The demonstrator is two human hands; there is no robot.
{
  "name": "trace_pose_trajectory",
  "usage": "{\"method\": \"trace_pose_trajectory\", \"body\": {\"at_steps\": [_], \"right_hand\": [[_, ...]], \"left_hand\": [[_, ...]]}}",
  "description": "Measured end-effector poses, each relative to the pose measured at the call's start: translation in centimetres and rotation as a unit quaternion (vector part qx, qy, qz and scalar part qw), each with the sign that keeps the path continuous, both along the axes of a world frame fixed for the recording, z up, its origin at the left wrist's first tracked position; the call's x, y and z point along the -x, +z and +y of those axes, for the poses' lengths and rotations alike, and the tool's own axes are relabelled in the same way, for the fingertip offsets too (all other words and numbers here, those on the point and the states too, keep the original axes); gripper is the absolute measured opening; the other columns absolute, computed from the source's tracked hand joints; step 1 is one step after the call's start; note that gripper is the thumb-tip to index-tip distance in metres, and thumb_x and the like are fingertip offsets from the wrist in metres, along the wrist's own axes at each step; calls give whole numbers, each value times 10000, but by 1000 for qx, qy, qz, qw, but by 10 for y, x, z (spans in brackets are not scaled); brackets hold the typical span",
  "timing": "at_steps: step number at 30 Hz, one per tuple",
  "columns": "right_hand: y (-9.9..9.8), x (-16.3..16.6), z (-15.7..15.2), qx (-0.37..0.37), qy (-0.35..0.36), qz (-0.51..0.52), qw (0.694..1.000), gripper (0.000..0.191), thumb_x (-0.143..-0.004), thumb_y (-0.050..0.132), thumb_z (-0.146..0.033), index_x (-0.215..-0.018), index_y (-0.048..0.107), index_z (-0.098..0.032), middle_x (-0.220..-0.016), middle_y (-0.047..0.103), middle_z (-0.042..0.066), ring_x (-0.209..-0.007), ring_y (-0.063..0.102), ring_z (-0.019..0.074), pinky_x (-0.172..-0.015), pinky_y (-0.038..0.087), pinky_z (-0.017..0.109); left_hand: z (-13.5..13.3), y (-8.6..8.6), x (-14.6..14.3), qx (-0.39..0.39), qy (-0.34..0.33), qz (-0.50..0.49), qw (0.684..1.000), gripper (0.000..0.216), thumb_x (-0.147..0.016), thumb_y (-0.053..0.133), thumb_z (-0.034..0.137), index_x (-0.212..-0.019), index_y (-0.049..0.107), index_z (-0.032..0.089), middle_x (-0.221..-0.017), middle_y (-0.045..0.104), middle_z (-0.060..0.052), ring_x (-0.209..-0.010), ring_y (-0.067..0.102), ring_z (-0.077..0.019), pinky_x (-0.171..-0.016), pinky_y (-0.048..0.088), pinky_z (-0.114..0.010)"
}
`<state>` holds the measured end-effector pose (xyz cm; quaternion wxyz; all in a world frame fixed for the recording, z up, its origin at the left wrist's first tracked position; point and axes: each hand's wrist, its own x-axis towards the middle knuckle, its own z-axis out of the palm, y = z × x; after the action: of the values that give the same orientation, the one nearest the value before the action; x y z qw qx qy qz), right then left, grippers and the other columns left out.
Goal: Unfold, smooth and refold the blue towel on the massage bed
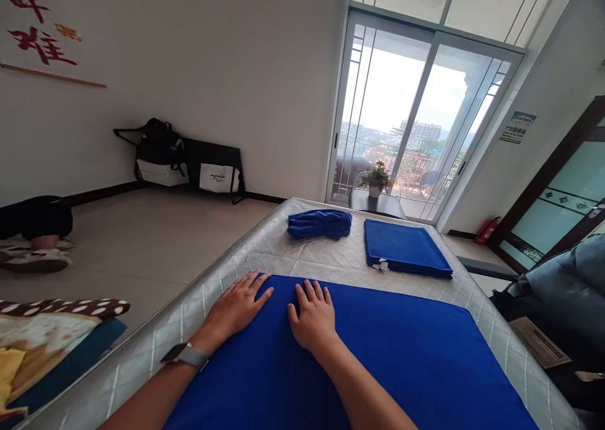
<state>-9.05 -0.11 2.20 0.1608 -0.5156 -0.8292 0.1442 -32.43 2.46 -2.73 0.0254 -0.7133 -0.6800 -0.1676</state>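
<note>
A large blue cloth (392, 348) lies spread flat over the near part of a silver-grey quilted table cover (265, 250). My left hand (239, 304) rests on the cloth's far left corner, fingers stretched out; a watch is on that wrist. Palm down, my right hand (312, 313) lies on the cloth near its far edge with the fingers apart. Beyond them sit a loosely bunched blue cloth (319, 223) and, to its right, a neat stack of folded blue cloths (406, 247) with white tags at its front edge. Neither hand grips anything.
A potted plant (377, 179) stands on a dark chair (363, 200) past the table's far end. Patterned fabric (47, 348) lies at the lower left, near another person's leg and shoe (40, 256). A dark padded seat (567, 285) is close on the right.
</note>
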Motion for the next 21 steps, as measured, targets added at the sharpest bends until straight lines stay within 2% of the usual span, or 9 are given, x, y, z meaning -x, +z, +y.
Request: {"method": "trace_pose_trajectory", "body": {"at_steps": [2, 7, 12, 16, 21], "right_hand": [[-2, -1, 2, 6, -2, -1, 1000, 610, -1032, 296, -535, -1570, 332, -250, -1656, 254, 34, -1536, 172, 243, -1248, 115, 496], [-5, -3, 5, 20, -18, 3, 1000, 705, -1023, 282, -529, -1584, 266, -103, -1659, 192, 120, -1542, 132, 251, -1251, 107, 480], [-5, -13, 6, 32, -41, -12, 999, 734, -1022, 254, -515, -1584, 230, -43, -1662, 151, 141, -1546, 97, 248, -1255, 98, 454], [-4, -28, 7, 34, -60, -34, 997, 739, -1022, 220, -517, -1588, 208, -42, -1666, 135, 143, -1547, 85, 236, -1256, 62, 435], [-4, -62, 8, 28, -85, -73, 993, 742, -1025, 198, -525, -1590, 206, -44, -1665, 152, 138, -1547, 90, 229, -1251, 74, 423]], "left_hand": [[1, -1, 1, 5, -4, 4, 1000, 629, -983, 358, 567, -1473, 484, 193, -1576, 451, -141, -1468, 390, -292, -1216, 279, -495], [2, -2, 1, 7, -5, -5, 1000, 643, -978, 336, 572, -1477, 480, 193, -1584, 442, -136, -1474, 380, -288, -1219, 274, -498], [1, 0, 0, 18, 1, -11, 1000, 661, -972, 321, 574, -1486, 471, 185, -1593, 429, -133, -1485, 359, -291, -1221, 270, -506], [-1, 3, -1, 24, -6, -12, 1000, 682, -977, 299, 584, -1492, 466, 169, -1595, 422, -144, -1495, 339, -295, -1229, 251, -504], [-5, 9, -3, 33, -4, -30, 999, 670, -984, 302, 585, -1495, 463, 182, -1607, 403, -145, -1495, 338, -294, -1233, 235, -504]]}}
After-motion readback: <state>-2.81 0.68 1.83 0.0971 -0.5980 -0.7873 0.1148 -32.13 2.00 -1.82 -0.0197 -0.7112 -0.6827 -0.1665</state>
